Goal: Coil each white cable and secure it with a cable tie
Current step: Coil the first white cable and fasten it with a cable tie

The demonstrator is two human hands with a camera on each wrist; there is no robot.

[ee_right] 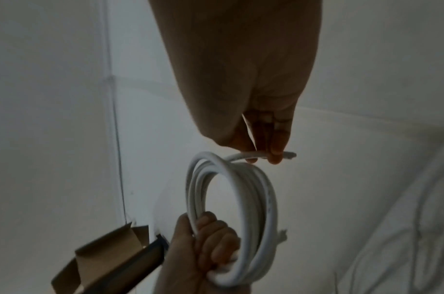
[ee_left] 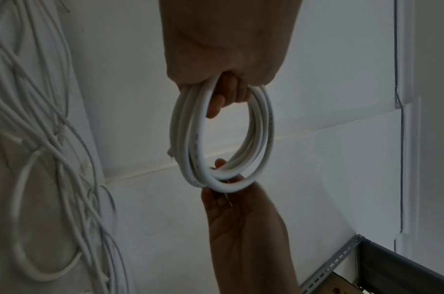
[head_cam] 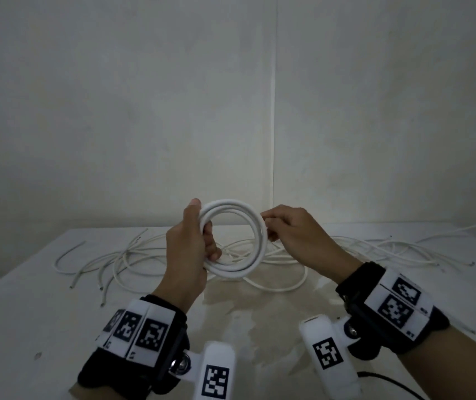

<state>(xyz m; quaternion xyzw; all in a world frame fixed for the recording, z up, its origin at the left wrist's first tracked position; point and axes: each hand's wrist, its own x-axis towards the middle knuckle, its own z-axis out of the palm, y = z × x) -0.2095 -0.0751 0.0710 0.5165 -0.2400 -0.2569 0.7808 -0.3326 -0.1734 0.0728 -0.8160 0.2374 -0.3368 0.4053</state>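
A white cable wound into a round coil (head_cam: 241, 217) of several loops is held up above the table. My left hand (head_cam: 193, 241) grips the coil's left side, fingers curled through the ring; the coil (ee_left: 263, 127) hangs from that hand (ee_left: 226, 95) in the left wrist view. My right hand (head_cam: 288, 229) pinches the cable's free end (ee_right: 256, 154) at the coil's right side, with thumb and fingers (ee_right: 276, 151) on it. The other cable end (ee_right: 282, 235) sticks out at the coil's (ee_right: 268, 199) far side. No cable tie is visible.
Several loose white cables (head_cam: 346, 249) lie tangled across the back of the white table (head_cam: 43, 313), some ends (head_cam: 102, 290) reaching toward me on the left. A cardboard box (ee_right: 95, 258) and a metal shelf frame (ee_left: 341, 260) stand beside the table. Walls close in behind.
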